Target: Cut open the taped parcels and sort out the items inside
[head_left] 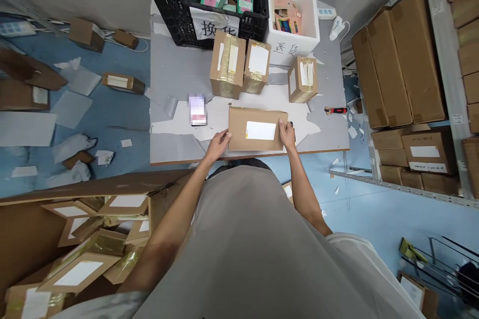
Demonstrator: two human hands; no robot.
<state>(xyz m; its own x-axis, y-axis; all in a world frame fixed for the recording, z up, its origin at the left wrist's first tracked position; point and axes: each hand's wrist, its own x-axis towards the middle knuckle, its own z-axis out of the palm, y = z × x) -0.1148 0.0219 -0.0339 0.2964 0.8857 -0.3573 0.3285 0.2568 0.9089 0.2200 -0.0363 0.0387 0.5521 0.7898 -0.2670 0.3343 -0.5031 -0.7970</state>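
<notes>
A flat cardboard box with a white label lies at the front edge of the table, between my two hands. My left hand has its fingertips closed at the box's left edge. On the opposite end, my right hand grips the box with the thumb on top; its other fingers are partly hidden. A small dark object shows just past my right hand, too small to name. Left of the box, a phone with a blurred lit screen rests on white paper.
Three taped boxes stand behind. A black crate and a white foam bin are at the back. A red-and-black cutter lies at right. A large carton holds several parcels at lower left; shelves stand right.
</notes>
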